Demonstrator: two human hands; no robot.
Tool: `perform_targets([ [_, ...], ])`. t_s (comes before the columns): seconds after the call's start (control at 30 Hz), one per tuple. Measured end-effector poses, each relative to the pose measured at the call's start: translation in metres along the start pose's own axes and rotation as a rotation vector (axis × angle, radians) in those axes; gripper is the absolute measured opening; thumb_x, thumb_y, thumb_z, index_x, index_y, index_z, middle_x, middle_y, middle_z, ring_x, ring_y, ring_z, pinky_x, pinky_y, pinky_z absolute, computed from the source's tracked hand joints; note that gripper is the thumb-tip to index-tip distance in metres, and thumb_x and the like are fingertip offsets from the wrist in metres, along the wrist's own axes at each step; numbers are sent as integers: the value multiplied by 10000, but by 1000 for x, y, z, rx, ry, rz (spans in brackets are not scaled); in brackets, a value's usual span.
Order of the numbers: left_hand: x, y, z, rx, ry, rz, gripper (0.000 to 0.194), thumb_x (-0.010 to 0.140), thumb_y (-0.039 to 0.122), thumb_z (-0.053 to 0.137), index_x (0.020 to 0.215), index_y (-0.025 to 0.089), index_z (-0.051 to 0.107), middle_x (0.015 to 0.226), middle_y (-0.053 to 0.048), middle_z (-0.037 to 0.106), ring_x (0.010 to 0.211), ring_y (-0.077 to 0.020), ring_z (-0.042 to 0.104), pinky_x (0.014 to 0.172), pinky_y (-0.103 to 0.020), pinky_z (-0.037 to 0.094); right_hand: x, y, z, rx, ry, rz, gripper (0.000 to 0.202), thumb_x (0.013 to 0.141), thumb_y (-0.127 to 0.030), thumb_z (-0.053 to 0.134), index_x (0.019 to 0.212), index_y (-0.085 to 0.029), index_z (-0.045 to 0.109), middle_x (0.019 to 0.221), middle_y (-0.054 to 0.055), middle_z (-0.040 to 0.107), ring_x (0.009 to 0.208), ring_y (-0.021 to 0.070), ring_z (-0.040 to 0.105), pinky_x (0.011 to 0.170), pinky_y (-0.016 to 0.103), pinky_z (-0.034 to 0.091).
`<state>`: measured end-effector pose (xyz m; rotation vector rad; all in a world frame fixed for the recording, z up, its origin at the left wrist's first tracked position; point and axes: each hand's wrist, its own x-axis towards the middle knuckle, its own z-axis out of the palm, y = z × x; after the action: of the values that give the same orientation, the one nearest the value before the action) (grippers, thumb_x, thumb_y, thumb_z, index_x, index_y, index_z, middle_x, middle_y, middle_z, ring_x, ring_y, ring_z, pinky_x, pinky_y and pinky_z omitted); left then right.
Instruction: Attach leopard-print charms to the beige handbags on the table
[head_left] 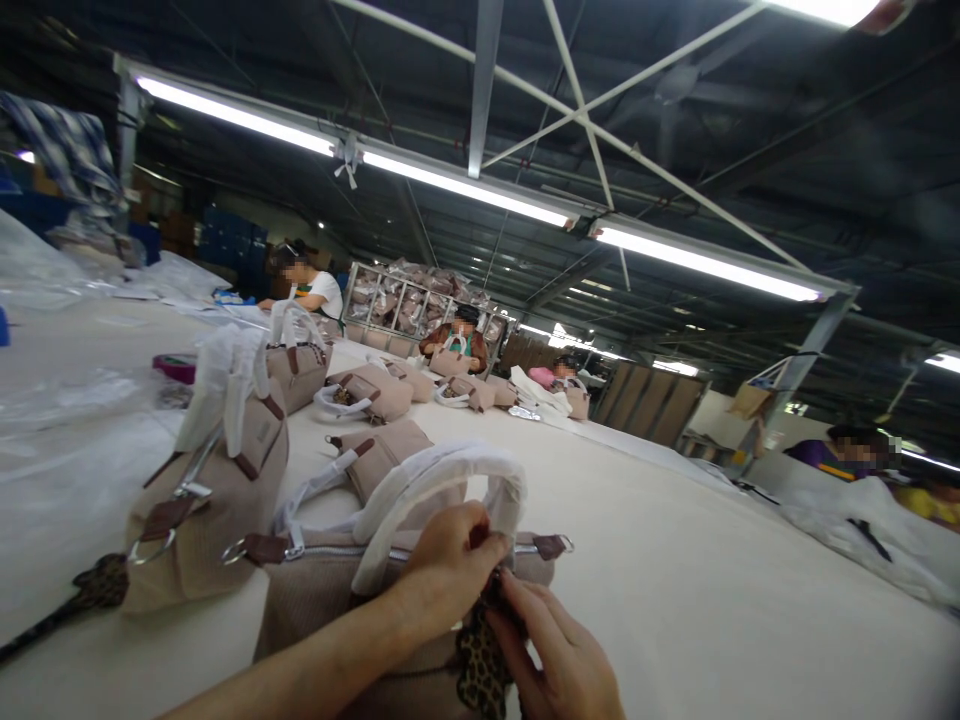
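Note:
A beige handbag (315, 590) with brown leather tabs stands on the table right before me, its handles (450, 465) wrapped in white padding. My left hand (454, 560) is closed in a pinch at the base of the right side of the handle. Just below it, my right hand (555, 640) has its fingers pressed together around the top of a leopard-print charm (484, 655), which hangs against the bag's front. The fingers of both hands nearly meet, and what lies exactly between the left fingertips is hidden. A silver zipper (337, 551) runs along the bag's top.
Another beige handbag (217, 500) with wrapped handles stands close on the left, a leopard-print charm (101, 585) hanging from it. Several more bags lie farther along the white table (675, 560). Co-workers sit around it, including a person (457, 345) at the far side. Clear plastic (67, 410) covers the left.

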<state>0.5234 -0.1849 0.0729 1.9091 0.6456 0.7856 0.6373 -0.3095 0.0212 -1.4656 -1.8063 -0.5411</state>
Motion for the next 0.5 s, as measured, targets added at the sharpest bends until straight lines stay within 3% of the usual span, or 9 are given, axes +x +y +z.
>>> perform_targets([
  [0.13, 0, 5, -1, -60, -21, -49, 178, 775, 235, 568, 632, 204, 467, 585, 50, 483, 574, -131, 481, 551, -262, 326, -1, 1, 2, 223, 16, 286, 262, 926, -260, 596, 1183, -268, 644, 1063, 38, 744, 911, 162, 717, 799, 195, 583],
  [0.23, 0, 8, -2, -168, -98, -126, 119, 799, 233, 536, 701, 211, 472, 591, 64, 486, 483, -123, 484, 459, -246, 325, 3, -2, -2, 633, -47, 529, 267, 909, -367, 631, 1151, -254, 642, 1029, 39, 745, 904, 164, 705, 828, 229, 572],
  [0.33, -3, 8, -3, -223, -77, -141, 90, 777, 168, 545, 775, 213, 468, 641, 73, 497, 481, -115, 500, 444, -235, 351, 7, -3, -3, 1097, -6, 806, 316, 809, -453, 746, 966, -216, 608, 797, 9, 716, 645, 136, 658, 596, 222, 548],
  [0.4, -6, 5, -5, -199, -7, -74, 154, 738, 101, 554, 788, 213, 461, 668, 75, 497, 525, -105, 498, 492, -228, 367, 7, -2, -2, 1291, 38, 926, 377, 732, -469, 811, 848, -203, 570, 705, -9, 673, 550, 127, 613, 497, 209, 488],
  [0.5, -12, -1, -7, -104, 88, 155, 171, 703, 34, 508, 710, 202, 477, 685, 53, 490, 627, -110, 481, 580, -229, 367, 6, 1, 0, 1438, 71, 1003, 393, 699, -452, 842, 808, -184, 576, 675, -6, 649, 556, 125, 615, 523, 212, 496],
])
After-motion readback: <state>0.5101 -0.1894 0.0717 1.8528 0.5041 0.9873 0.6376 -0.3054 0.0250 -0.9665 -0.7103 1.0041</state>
